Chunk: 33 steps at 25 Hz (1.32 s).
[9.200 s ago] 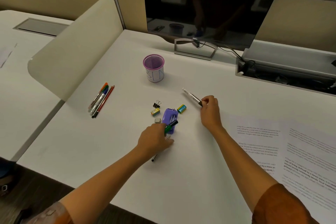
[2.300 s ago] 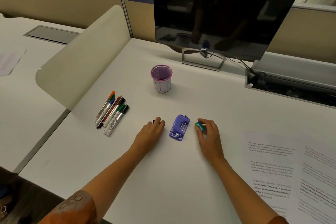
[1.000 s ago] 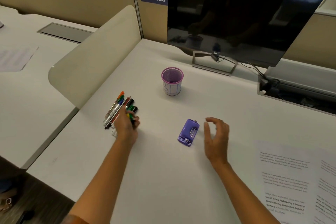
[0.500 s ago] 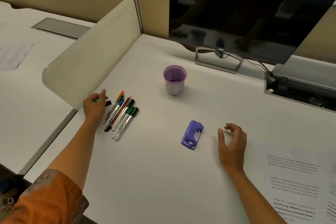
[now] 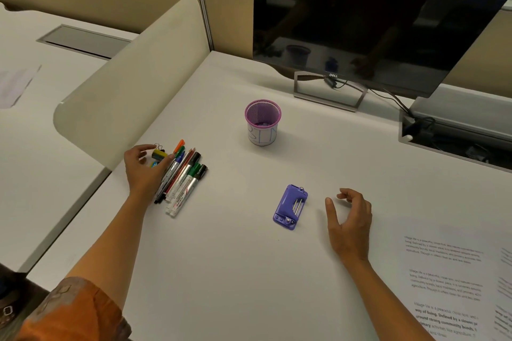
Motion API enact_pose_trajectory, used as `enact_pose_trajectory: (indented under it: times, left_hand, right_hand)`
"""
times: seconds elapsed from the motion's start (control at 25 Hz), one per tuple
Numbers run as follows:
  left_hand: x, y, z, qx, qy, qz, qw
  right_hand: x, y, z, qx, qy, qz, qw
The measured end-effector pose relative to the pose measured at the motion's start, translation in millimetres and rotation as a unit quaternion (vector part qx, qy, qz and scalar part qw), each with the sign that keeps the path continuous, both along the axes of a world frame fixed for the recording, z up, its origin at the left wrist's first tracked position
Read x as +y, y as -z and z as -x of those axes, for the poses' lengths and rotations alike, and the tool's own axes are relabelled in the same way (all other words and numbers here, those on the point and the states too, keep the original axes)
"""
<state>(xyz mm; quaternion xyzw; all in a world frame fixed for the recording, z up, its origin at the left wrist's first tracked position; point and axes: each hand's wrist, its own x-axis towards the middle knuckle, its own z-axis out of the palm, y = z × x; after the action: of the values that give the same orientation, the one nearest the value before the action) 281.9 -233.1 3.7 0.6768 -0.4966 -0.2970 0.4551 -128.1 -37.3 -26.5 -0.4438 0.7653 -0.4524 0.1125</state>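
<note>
My left hand (image 5: pixel 144 171) hovers at the left end of a row of markers and pens (image 5: pixel 184 174), fingers spread and relaxed. A yellow binder clip (image 5: pixel 158 154) and a small blue piece (image 5: pixel 154 164) lie on the desk between its fingers and thumb; I cannot tell whether the thumb tip touches the clip. A purple hole punch (image 5: pixel 290 206) lies mid-desk. My right hand (image 5: pixel 349 220) rests on the desk just right of the punch, apart from it, with loosely curled fingers that hold nothing.
A purple mesh cup (image 5: pixel 262 122) stands behind the punch. Farther back is a dark monitor (image 5: pixel 360 14) on its stand. A curved beige divider (image 5: pixel 124 86) borders the desk on the left. Printed sheets (image 5: pixel 448 279) lie at the right. An open cable tray (image 5: pixel 457 133) is at back right.
My left hand carried small clips from beside the punch to the left of the markers and now has its fingers spread, with the clips on the desk. My right hand stays beside the punch.
</note>
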Motion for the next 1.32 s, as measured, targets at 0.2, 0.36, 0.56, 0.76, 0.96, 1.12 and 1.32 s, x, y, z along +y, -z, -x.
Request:
enact_pose_trajectory:
  times: [0.2, 0.36, 0.56, 0.76, 0.96, 1.12, 1.32]
  left_hand:
    - [-9.4, -3.0, -1.2, -0.008, 0.076, -0.08, 0.994]
    - [-7.8, -5.4, -2.7, -0.028, 0.104, -0.078, 0.991]
    - [-5.4, -14.2, -0.3, -0.073, 0.123, -0.051, 0.988]
    - [2.7, -26.2, 12.3, -0.103, 0.134, -0.009, 0.986]
    - [31.1, -28.6, 61.5, -0.053, 0.201, 0.033, 0.978]
    - [50.1, -22.9, 100.7, -0.088, 0.245, 0.057, 0.964]
    - [74.1, -11.5, 145.5, -0.094, 0.279, 0.072, 0.953]
  right_hand:
    - [-0.3, -0.9, -1.2, 0.005, -0.001, -0.004, 1.0]
    - [0.2, -1.7, -1.4, 0.003, -0.004, -0.004, 1.0]
    - [0.6, -2.8, -3.5, 0.004, -0.011, -0.017, 1.0]
    - [8.4, -13.7, -8.7, 0.046, -0.154, -0.072, 0.984]
    - [3.5, -21.0, -26.6, -0.013, -0.252, -0.157, 0.955]
    - [-6.7, -23.2, -28.2, -0.003, -0.279, -0.147, 0.949]
    - [-7.1, -26.0, -29.4, -0.04, -0.253, -0.11, 0.96]
